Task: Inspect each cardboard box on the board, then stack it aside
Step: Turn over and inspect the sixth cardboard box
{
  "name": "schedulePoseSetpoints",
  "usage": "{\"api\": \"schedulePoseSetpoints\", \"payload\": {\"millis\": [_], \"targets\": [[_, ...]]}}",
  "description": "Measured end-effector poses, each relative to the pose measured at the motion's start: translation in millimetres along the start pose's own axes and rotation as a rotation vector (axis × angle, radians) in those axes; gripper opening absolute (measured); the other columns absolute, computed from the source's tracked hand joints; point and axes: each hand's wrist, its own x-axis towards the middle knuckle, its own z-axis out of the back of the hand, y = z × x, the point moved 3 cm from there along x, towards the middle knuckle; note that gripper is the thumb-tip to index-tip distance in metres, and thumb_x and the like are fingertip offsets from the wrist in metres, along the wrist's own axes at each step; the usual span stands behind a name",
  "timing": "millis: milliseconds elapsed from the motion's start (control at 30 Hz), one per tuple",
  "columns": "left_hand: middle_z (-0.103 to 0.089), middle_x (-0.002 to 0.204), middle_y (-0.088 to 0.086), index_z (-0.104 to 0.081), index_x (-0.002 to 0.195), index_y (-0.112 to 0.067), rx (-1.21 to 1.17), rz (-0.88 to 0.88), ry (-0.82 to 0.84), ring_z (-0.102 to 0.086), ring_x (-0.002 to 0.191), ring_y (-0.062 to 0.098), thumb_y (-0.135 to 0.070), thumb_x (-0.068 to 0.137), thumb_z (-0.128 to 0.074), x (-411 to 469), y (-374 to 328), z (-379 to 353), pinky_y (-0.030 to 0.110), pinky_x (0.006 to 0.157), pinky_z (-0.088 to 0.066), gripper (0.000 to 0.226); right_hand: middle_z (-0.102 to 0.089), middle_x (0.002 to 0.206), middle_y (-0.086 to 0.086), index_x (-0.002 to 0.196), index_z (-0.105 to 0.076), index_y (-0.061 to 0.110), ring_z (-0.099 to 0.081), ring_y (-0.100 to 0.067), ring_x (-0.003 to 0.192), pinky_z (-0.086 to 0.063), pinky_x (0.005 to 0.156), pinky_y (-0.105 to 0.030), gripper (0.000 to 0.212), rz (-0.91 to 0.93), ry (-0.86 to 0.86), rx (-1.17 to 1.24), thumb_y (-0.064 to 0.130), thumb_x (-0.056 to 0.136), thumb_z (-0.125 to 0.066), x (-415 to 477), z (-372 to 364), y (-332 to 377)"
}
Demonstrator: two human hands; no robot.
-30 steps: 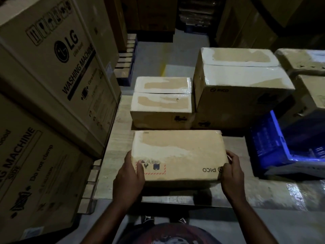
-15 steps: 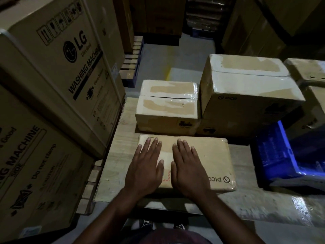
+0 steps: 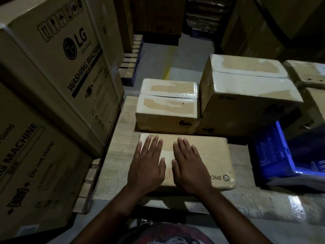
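Your left hand (image 3: 146, 166) and right hand (image 3: 190, 168) lie flat, fingers straight, side by side on the flat box (image 3: 212, 154) at the board's (image 3: 119, 155) near edge. Small boxes (image 3: 167, 110) just behind, big box (image 3: 246, 95) behind right, blue crate (image 3: 274, 155) right, cartons (image 3: 52, 67) left.

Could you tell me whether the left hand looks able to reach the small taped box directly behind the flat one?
Probably yes: the left hand lies open on the flat box, and the small taped box stands just beyond its fingertips with nothing between them.
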Motion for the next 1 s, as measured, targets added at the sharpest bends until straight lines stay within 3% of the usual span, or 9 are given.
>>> {"api": "schedulePoseSetpoints", "payload": {"millis": [100, 200, 300, 500, 700, 867, 1000], "targets": [[-0.021, 0.164, 0.010, -0.028, 0.156, -0.010, 0.016, -0.024, 0.012, -0.010, 0.154, 0.024, -0.038, 0.097, -0.018, 5.5, -15.0, -0.6, 0.046, 0.124, -0.008, 0.066, -0.011, 0.168, -0.004, 0.156, -0.032, 0.015, 0.000, -0.016, 0.155, 0.001, 0.126, -0.033, 0.064, -0.045, -0.008, 0.176, 0.044, 0.100, -0.026, -1.5, 17.6, -10.9], [-0.005, 0.167, 0.005, -0.014, 0.159, -0.012, -0.066, -0.078, 0.053, 0.004, 0.154, 0.017, -0.043, 0.097, -0.010, 10.0, -34.0, -9.0, 0.040, 0.125, 0.001, 0.069, -0.021, 0.166, -0.009, 0.153, -0.038, 0.013, -0.010, -0.022, 0.155, -0.004, 0.125, -0.035, 0.063, -0.138, -0.096, 0.058, 0.042, 0.098, -0.027, -10.6, 28.6, -35.3], [-0.002, 0.167, 0.003, -0.010, 0.160, -0.013, -0.059, -0.098, 0.050, 0.006, 0.154, 0.014, -0.043, 0.100, -0.015, 10.4, -36.9, -15.1, 0.036, 0.125, 0.003, 0.067, -0.019, 0.166, -0.009, 0.157, -0.030, 0.014, -0.009, -0.022, 0.155, -0.004, 0.125, -0.037, 0.068, -0.185, -0.087, -0.011, 0.047, 0.099, -0.018, -20.5, 22.0, -49.5], [-0.007, 0.167, 0.004, -0.014, 0.159, -0.012, -0.052, -0.104, 0.037, 0.002, 0.154, 0.015, -0.041, 0.101, -0.019, 12.6, -35.6, -17.9, 0.038, 0.125, -0.002, 0.065, -0.013, 0.168, -0.009, 0.160, -0.021, 0.014, -0.005, -0.021, 0.156, -0.005, 0.126, -0.039, 0.063, -0.186, -0.088, -0.103, 0.041, 0.103, -0.019, -17.9, 14.9, -49.1], [-0.015, 0.166, 0.006, -0.022, 0.157, -0.012, -0.054, -0.073, 0.024, -0.008, 0.154, 0.019, -0.043, 0.098, -0.018, 12.3, -40.5, -11.5, 0.040, 0.125, -0.008, 0.068, -0.013, 0.168, -0.002, 0.158, -0.025, 0.015, -0.004, -0.015, 0.155, -0.005, 0.127, -0.039, 0.063, -0.198, -0.093, 0.101, 0.041, 0.101, -0.025, -19.9, 26.8, -55.1], [-0.004, 0.167, 0.002, -0.011, 0.160, -0.015, -0.097, -0.199, 0.072, 0.003, 0.154, 0.014, -0.041, 0.102, -0.022, 29.9, -69.1, -13.7, 0.035, 0.125, 0.002, 0.064, -0.013, 0.167, -0.004, 0.159, -0.023, 0.012, -0.006, -0.019, 0.156, -0.002, 0.125, -0.033, 0.062, -0.226, -0.120, -0.022, 0.037, 0.103, -0.017, -19.7, 38.1, -82.7], [0.004, 0.167, 0.000, -0.004, 0.160, -0.016, -0.074, -0.200, 0.088, 0.011, 0.153, 0.011, -0.041, 0.105, -0.022, 32.2, -75.9, -20.4, 0.031, 0.123, 0.008, 0.064, -0.011, 0.168, -0.006, 0.159, -0.020, 0.011, -0.002, -0.017, 0.155, -0.001, 0.124, -0.032, 0.061, -0.225, -0.096, -0.048, 0.034, 0.103, -0.015, -21.3, 31.2, -88.9]]}}
